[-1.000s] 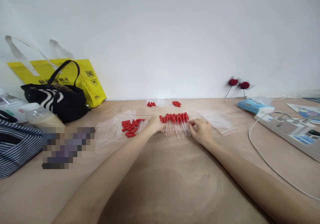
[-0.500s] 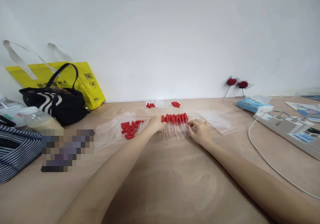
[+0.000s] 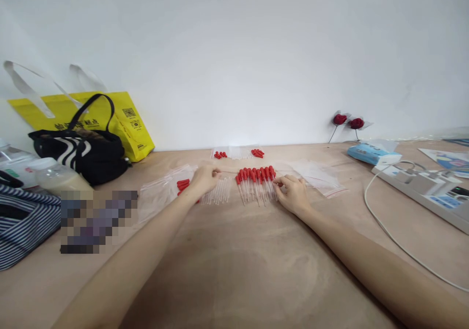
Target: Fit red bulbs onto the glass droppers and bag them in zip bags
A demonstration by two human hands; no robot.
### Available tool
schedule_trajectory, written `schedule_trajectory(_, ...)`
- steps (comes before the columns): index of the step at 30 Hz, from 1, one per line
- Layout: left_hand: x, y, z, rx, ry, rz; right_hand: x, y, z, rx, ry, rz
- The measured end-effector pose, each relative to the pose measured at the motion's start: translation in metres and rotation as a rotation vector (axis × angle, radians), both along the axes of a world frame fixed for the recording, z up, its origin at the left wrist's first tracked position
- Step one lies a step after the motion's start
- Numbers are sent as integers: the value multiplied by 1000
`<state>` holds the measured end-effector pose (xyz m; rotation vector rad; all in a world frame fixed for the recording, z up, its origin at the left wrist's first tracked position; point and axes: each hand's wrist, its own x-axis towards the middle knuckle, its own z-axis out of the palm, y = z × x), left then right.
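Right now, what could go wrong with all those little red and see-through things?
The left hand is right by the loose clear tubes, so a bump might scatter them.

That hand also blocks this view of some loose red caps; one could get knocked unnoticed.

The right hand is at the end of the row of red-topped tubes, so a nudge might push them crooked.

I can read 糕点 in black characters (image 3: 91,122) on the yellow bag (image 3: 126,137), the preceding ones partly covered; two QR codes (image 3: 128,113) are printed to their right. Far right of that bag, a blue packet's (image 3: 366,154) lettering stays illegible.
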<state>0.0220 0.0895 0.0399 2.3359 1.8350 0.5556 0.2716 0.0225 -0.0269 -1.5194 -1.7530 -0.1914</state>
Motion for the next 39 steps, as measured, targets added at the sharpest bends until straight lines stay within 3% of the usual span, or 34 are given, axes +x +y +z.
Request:
schedule_trajectory(4, -51, -18, -6, 155, 34, -20, -14, -9, 3, 39, -76, 56)
schedule_trajectory(7, -82, -35, -19, 301, 86, -227, -33, -18, 3, 58, -173, 161)
schedule_trajectory(9, -95, -42, -25, 302, 112, -281, -43, -21, 3, 63, -232, 224)
schedule_trajectory(12, -105, -46, -27, 281, 164, -249, -48, -22, 1, 67, -254, 259)
schedule_trajectory(18, -96, -21, -36, 71, 262, -86, -37, -19, 1, 38, -200, 197)
schedule_trajectory(20, -91, -12, -42, 18, 281, -84, -33, -19, 1, 39, -193, 186)
schedule_trajectory(24, -78, -7, -49, 68, 241, -182, -32, -19, 0, 41, -208, 201)
schedule_trajectory(32, -50, -26, -49, 117, 202, -203, -32, -19, -1, 24, -194, 216)
schedule_trajectory(36, -50, -31, -46, 158, 153, -147, -36, -20, 3, -6, -165, 210)
schedule_trajectory(39, -55, -33, -46, 225, 71, -132, -54, -18, 11, -67, -139, 189)
